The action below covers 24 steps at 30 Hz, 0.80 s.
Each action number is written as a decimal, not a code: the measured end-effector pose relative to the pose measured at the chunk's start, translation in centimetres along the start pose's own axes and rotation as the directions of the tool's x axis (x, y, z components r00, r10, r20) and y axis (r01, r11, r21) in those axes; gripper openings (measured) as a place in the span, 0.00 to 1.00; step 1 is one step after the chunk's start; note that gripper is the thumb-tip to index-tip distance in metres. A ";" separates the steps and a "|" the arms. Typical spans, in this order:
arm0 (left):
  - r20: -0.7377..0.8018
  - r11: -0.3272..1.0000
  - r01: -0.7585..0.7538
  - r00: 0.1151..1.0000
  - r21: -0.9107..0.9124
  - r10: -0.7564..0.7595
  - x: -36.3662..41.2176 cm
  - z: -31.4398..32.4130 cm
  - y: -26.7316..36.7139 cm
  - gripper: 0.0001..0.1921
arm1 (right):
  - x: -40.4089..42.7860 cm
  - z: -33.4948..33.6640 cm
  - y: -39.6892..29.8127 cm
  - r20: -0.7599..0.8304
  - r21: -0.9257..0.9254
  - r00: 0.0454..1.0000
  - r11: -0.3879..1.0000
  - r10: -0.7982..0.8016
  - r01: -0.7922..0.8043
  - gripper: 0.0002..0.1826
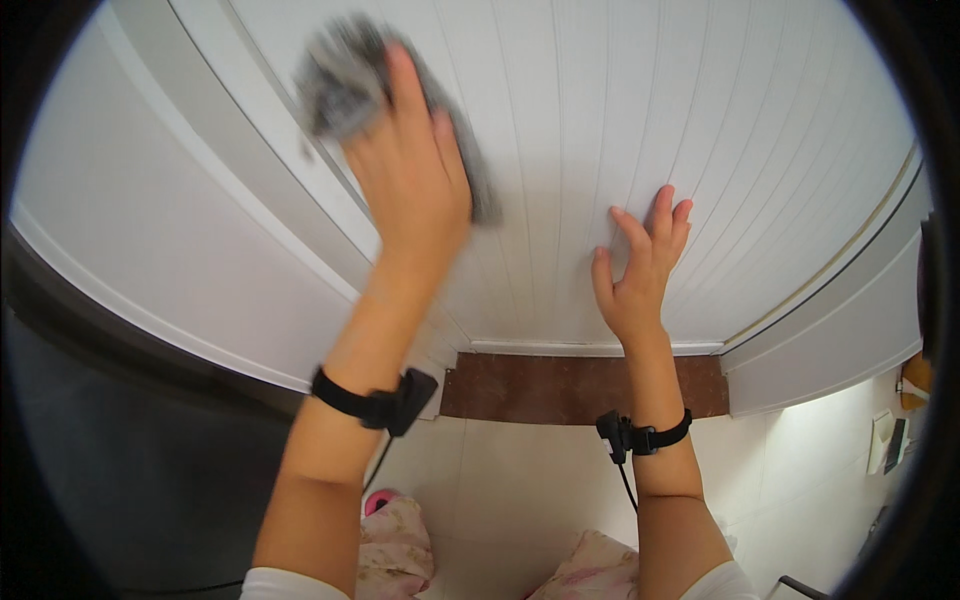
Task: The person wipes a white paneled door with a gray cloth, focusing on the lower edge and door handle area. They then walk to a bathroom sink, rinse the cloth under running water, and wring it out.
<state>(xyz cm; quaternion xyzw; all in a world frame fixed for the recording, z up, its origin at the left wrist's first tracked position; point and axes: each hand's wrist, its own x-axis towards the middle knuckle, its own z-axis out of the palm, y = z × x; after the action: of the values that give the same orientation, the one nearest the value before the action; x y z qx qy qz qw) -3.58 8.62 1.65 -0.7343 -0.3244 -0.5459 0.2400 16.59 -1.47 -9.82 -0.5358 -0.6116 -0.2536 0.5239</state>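
Observation:
My left hand (412, 180) holds a grey cloth (349, 82) against the upper left part of a white grooved door panel (540, 150), close to its frame. Both the hand and the cloth are blurred. Part of the cloth hangs down along the right side of the hand. Lower and to the right, my right hand (641, 262) rests its spread fingertips on the same panel and holds nothing. Each forearm wears a black strap with a small black device and a cable.
A brown threshold (555, 386) lies below the door, with pale floor tiles (517, 472) in front. White door frame mouldings stand on both sides. A dark surface (172, 465) fills the lower left. Small objects stand at the far right.

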 end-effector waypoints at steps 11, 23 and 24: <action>0.017 0.992 0.082 0.996 0.100 -0.084 -5.5 3.9 1.3 0.32 | 0.3 -0.7 -0.1 0.016 -0.001 1.000 1.000 0.017 -0.017 0.26; 0.804 0.999 0.000 0.594 0.049 -0.039 -37.3 10.9 0.4 0.28 | -0.3 -0.4 0.8 0.230 0.032 0.971 0.996 0.068 -0.078 0.20; 0.844 0.997 -0.002 0.534 0.072 -0.060 -35.3 11.0 0.3 0.29 | 0.0 -0.7 0.7 0.221 0.055 0.971 0.992 0.095 -0.110 0.19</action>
<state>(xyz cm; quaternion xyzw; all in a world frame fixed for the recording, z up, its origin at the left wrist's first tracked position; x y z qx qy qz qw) -3.09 8.66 -35.28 -0.8930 -0.4294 -0.1168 0.0679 17.47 -1.86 -9.83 -0.5735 -0.6449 -0.1455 0.4837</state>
